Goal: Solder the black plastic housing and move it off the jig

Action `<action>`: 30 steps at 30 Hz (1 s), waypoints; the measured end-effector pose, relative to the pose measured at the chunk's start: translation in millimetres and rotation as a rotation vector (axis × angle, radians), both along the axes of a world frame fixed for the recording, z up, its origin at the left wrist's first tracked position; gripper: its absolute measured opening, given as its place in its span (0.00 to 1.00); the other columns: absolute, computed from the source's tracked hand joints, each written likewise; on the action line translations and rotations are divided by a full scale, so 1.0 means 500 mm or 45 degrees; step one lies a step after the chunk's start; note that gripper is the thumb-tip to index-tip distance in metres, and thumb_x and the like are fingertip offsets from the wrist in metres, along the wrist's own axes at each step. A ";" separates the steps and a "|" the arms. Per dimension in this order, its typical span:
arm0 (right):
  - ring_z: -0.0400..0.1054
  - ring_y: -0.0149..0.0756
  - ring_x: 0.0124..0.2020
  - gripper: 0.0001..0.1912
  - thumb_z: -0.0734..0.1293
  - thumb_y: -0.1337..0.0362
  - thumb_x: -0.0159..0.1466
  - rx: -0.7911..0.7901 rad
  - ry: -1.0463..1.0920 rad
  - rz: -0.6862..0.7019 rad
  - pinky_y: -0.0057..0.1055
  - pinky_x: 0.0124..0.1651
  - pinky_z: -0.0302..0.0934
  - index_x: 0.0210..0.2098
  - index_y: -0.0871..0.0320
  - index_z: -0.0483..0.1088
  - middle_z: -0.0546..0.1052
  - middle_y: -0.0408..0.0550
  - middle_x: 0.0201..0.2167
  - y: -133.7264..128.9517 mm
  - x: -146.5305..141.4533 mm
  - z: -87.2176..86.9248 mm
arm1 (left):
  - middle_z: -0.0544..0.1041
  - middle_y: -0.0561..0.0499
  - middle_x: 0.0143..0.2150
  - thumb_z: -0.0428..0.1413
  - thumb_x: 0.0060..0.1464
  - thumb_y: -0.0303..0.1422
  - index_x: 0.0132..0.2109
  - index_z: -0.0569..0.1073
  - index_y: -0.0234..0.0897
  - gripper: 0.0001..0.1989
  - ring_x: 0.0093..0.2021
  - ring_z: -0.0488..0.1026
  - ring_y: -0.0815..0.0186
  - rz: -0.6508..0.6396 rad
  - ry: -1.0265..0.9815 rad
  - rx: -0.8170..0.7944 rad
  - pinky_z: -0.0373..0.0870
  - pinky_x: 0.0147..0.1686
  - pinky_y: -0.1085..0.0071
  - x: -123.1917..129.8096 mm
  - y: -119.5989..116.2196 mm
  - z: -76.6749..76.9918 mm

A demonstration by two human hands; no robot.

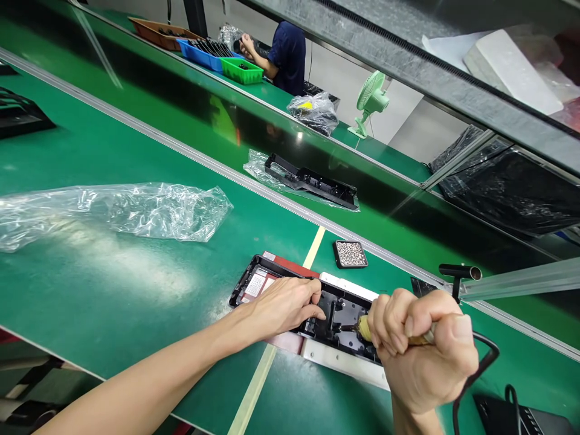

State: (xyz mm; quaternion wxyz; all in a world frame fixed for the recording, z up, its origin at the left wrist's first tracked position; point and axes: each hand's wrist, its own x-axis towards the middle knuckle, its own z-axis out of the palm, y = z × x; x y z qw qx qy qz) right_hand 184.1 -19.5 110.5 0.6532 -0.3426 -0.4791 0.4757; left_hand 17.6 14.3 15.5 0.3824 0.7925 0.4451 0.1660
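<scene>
A long black plastic housing (pixel 350 317) lies open side up in a fixture with a white block (pixel 338 356) and a reddish-brown base (pixel 290 342). My left hand (pixel 290 302) rests over the middle of the housing. Its fingers are curled with the thumb close to them, and anything between them is too small to make out. In a closed fist, my right hand (pixel 426 344) grips a soldering iron (pixel 364 328) by its yellowish handle. The iron's dark tip points left into the housing, near a raised rib. A small black tray (pixel 350 254) of tiny metal pieces sits just beyond the fixture.
A clear plastic bag (pixel 172 211) lies at left. Behind the metal rail, another black housing (pixel 312 181) rests on plastic. A tube-shaped holder (pixel 460 272) stands at right, near a black cable (pixel 489 350). A co-worker (pixel 289 57) sits beyond, by bins and a green fan (pixel 371 99).
</scene>
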 end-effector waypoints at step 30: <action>0.52 0.26 0.13 0.19 0.62 0.56 0.67 0.021 -0.055 -0.007 0.24 0.15 0.54 0.22 0.57 0.66 0.60 0.37 0.12 0.004 0.002 0.008 | 0.72 0.57 0.26 0.61 0.62 0.40 0.33 0.66 0.39 0.14 0.27 0.67 0.66 0.000 -0.035 0.013 0.47 0.27 0.70 0.001 0.003 0.002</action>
